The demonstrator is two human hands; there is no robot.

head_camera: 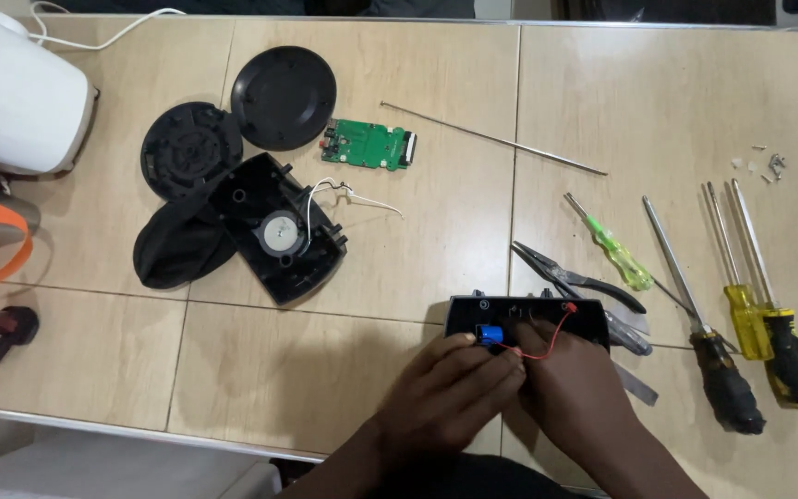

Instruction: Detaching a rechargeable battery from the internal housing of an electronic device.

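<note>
Both hands work at the worktop's near edge: left hand [450,388] pinches a small blue cylindrical part [488,334] against the black housing half [528,314], right hand [570,383] has its fingers closed beside it on the thin red wire [556,334]. Risk as judged: that wire looks fragile, so a tug or twist could snap it at the joint. Pliers [579,277] and screwdrivers [741,314] lie just right, easy to knock.

Small blue cylindrical battery [489,334] with red wire [554,334] against black casing [528,314].
</note>
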